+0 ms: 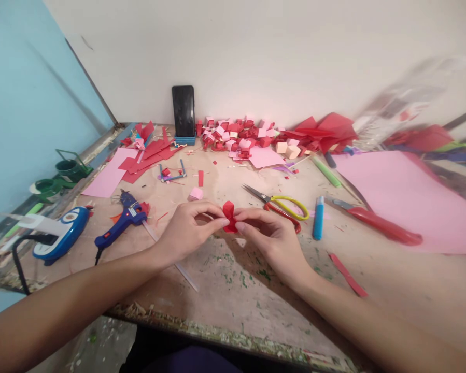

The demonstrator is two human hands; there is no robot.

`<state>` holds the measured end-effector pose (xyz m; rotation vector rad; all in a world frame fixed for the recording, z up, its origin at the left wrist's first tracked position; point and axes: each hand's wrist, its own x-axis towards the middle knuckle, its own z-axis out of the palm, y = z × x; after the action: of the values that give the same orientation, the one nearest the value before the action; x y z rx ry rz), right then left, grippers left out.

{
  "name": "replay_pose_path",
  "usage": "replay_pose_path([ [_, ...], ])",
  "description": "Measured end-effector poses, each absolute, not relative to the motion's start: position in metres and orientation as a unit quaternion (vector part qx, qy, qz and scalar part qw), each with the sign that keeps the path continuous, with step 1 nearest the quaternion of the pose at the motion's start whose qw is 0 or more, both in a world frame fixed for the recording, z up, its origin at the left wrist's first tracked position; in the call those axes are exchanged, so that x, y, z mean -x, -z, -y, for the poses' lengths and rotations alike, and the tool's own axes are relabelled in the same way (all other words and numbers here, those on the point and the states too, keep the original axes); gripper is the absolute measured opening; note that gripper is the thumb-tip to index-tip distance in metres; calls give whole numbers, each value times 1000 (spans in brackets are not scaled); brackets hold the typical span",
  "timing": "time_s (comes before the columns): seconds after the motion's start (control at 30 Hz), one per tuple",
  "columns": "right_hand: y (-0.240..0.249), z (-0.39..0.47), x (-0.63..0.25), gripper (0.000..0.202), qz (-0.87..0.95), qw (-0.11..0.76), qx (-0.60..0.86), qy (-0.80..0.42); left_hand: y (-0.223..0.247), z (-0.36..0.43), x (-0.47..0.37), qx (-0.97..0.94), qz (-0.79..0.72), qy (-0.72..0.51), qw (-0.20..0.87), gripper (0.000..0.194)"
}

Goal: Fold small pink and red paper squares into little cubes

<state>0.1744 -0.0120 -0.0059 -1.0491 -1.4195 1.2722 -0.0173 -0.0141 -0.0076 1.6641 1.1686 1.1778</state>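
Between my two hands is a small folded piece of red paper, held up over the middle of the table. My left hand pinches its left side between thumb and fingers. On the other side my right hand is closed on it the same way. Just behind my left fingers lies a small pink paper cube. Scissors with yellow and red handles rest beyond my right hand. The lower part of the red paper is partly covered by my fingertips.
A blue glue gun and a blue-white power strip lie at left. A phone stands behind, beside a pile of red and pink paper cubes. To the right are a blue tube, a red-handled knife and pink sheets.
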Motion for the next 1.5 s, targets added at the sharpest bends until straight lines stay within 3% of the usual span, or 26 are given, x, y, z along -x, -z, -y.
replay_pose_path([
  [1.1, 11, 8, -176, 11, 514, 462, 448, -568, 11, 13, 18, -613, -459, -481, 427, 5],
  [1.5, 8, 8, -175, 4, 593, 457, 432, -503, 9, 15, 17, -633, -455, -472, 412, 4],
])
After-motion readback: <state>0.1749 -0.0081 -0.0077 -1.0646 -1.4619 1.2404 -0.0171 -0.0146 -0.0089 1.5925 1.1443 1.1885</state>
